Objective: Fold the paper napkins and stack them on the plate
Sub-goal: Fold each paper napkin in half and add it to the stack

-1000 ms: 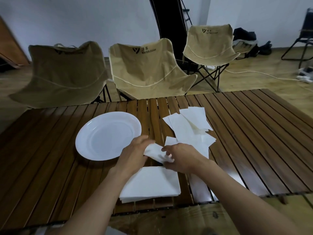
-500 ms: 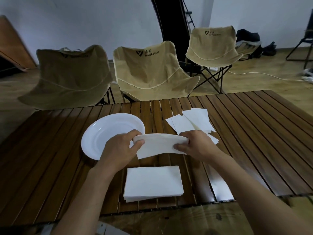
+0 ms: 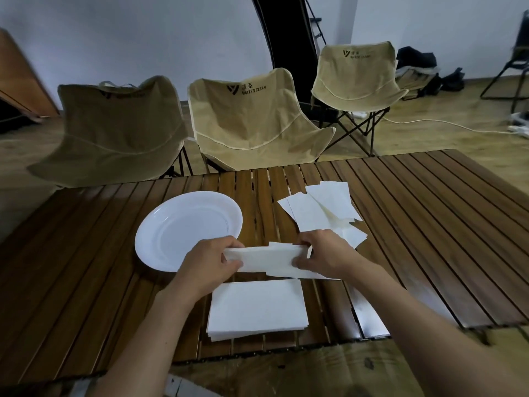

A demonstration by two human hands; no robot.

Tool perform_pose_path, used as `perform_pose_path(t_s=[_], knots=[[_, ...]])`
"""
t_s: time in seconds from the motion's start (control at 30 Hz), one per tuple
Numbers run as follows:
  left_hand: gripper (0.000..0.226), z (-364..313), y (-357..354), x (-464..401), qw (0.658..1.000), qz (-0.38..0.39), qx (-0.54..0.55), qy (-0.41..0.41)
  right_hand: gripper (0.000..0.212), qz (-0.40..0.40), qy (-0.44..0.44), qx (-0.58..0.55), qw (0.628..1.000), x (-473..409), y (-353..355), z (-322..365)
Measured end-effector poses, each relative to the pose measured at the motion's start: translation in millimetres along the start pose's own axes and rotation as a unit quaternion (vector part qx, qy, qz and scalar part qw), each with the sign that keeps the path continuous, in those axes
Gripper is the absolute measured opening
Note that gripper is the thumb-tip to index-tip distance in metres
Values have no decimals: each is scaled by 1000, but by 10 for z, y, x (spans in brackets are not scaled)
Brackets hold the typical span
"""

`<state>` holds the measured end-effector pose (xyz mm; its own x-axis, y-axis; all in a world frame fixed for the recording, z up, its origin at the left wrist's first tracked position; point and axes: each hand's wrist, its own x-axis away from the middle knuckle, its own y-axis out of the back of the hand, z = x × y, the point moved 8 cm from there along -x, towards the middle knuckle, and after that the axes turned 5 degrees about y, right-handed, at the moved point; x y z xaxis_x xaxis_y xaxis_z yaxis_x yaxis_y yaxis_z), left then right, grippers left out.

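A white napkin [image 3: 267, 260] is stretched between both hands just above the table, folded over into a long strip. My left hand [image 3: 207, 263] pinches its left end and my right hand [image 3: 326, 255] pinches its right end. An empty white plate [image 3: 171, 224] lies on the wooden slat table to the left of the hands, partly behind my left hand. A neat stack of flat napkins [image 3: 257, 308] sits near the front edge, below the held napkin. A loose pile of napkins [image 3: 320, 210] lies beyond my right hand.
The slatted wooden table [image 3: 429, 224] extends to the right and left. Three tan folding camp chairs [image 3: 252, 121] stand behind the far edge. A cable and a power strip [image 3: 515, 128] lie on the floor at the far right.
The hands drew apart from a bunched napkin and spread it out; it now hangs lower and flatter as a long folded strip between them.
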<state>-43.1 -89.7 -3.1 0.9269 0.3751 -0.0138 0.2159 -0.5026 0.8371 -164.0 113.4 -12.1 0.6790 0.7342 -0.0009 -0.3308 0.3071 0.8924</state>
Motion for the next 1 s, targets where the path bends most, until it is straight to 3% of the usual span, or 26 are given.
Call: perform_pose_path(t_s=[0.1, 0.33, 0.43, 0.53, 0.6, 0.67, 0.77, 0.87, 1.0], knots=[[27, 99, -106, 10, 1000, 29, 4, 12, 31, 10, 1, -8, 1000, 6, -38, -15], [22, 69, -68, 4, 1000, 9, -21, -2, 18, -10, 16, -20, 1000, -17, -10, 36], [18, 0, 153, 13, 999, -34, -10, -16, 9, -43, 40, -51, 997, 3, 161, 119], [17, -80, 496, 72, 993, -84, 80, -17, 13, -79, 50, -144, 985, 63, 370, 246], [15, -11, 556, 91, 988, -44, 146, 15, 13, -38, 31, -212, 976, 111, 347, 295], [15, 115, 407, 137, 981, 61, 170, 67, 15, 65, -2, -228, 971, 176, 163, 316], [12, 295, 76, 242, 973, 189, 81, 105, 21, 182, -42, -172, 967, 263, -156, 290], [14, 406, -57, 239, 973, 204, 13, 104, 28, 208, -60, -118, 969, 257, -334, 251], [24, 405, -44, 191, 982, 165, -32, 88, 39, 203, -88, -89, 971, 233, -426, 176]])
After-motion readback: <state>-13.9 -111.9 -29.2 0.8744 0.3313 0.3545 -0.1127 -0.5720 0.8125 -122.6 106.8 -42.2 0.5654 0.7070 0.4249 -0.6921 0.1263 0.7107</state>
